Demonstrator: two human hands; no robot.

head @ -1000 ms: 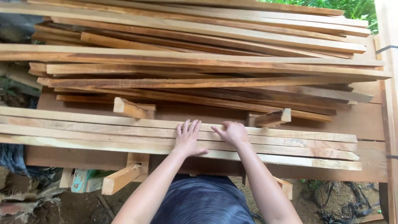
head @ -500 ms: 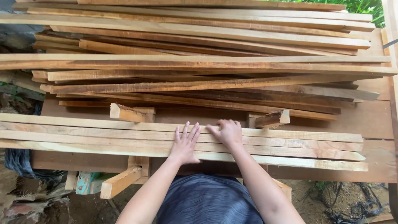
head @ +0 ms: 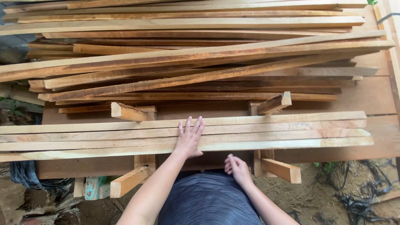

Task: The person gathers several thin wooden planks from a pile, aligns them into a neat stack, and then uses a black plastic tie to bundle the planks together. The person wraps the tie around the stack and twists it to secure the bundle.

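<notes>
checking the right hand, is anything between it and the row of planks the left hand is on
Nothing visible. The left hand lies flat on the near row of planks. The right hand hangs just below the planks' near edge, in open air above the lap.

The long slats (head: 250, 131) run off the left edge, so their far ends are out of sight. The heaped planks (head: 200, 62) behind cover most of the counter (head: 375, 96) (only a bare patch shows at right). The right hand (head: 237, 168) curls below the counter's front edge, fingertips tucked from view. Both forearms leave the bottom edge
</notes>
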